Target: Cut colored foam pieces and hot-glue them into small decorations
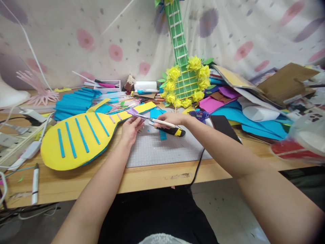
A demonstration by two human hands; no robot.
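My left hand (132,130) pinches a small piece of purple paper (132,112) near the neck of a yellow paper guitar shape. My right hand (169,119) is closed on scissors (164,123) with white handles, and their blades reach the paper at my left fingertips. The yellow guitar (77,139) lies flat at the left, with blue strips across its body and short purple strips near its neck. A black tool with yellow parts (179,132) lies on the grey cutting mat (162,152) below my right hand, partly hidden. Blue paper scraps (163,135) lie beside it.
A green guitar with yellow flowers (186,84) leans at the back. A dark blue glue gun (199,116) and a black phone (224,128) lie at the right. Piled coloured paper (264,122) stands beyond. Power strips (25,135) and a marker (35,184) are at the left.
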